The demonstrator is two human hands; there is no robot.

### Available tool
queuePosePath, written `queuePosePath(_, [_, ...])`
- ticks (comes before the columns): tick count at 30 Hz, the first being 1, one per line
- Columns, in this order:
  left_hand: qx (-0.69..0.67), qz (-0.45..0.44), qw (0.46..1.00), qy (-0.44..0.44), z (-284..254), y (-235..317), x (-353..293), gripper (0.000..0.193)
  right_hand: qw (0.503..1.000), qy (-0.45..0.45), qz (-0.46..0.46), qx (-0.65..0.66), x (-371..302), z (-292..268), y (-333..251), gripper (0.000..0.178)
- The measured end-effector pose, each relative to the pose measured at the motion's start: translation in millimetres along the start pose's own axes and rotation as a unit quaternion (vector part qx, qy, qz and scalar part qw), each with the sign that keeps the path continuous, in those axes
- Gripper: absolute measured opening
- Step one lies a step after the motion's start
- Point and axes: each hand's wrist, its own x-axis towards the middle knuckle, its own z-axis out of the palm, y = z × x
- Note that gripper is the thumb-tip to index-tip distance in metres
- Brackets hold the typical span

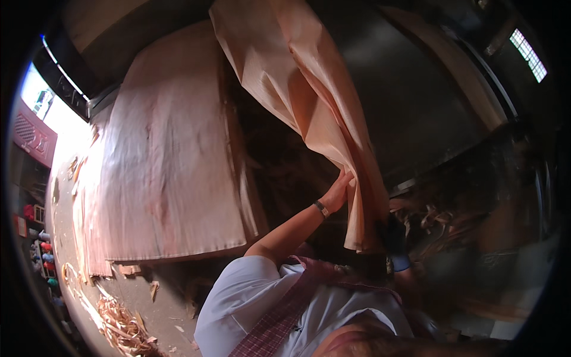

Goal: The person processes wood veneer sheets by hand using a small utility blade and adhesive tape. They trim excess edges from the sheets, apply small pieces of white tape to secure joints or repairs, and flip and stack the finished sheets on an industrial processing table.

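Note:
A long, thin sheet of wood veneer [321,101] hangs in folds from the top of the view down to my waist. My left hand [339,191], bare with a dark watch on the wrist, is closed on the sheet's left edge where it bunches into a fold. Beside the sheet's lower right edge is my right hand [392,235], in a dark glove above a blue cuff. Deep shadow hides its fingers, so its grip on the sheet cannot be made out. Left of the hanging sheet lies a broad stack of veneer sheets [172,149].
Veneer scraps [122,324] are heaped on the floor at lower left, and more scraps [440,223] lie in shadow at right. A large dark panel [404,89] stands behind the hanging sheet. A red plastic chair [34,134] is at far left, by bright daylight.

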Motion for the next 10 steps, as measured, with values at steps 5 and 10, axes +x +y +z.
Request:
queuePosePath(5, [-0.009, -0.022, 1.0, -0.016, 73.0, -9.7, 115.5, 0.069, 0.993, 0.062, -0.049, -0.087, 76.2, -88.7, 63.4, 0.031])
queuePosePath(10, [-0.001, 0.018, 1.0, -0.007, 66.7, -24.7, 204.2, 0.079, 0.997, 0.043, 0.058, 0.021, 147.0, -141.1, 100.7, 0.041])
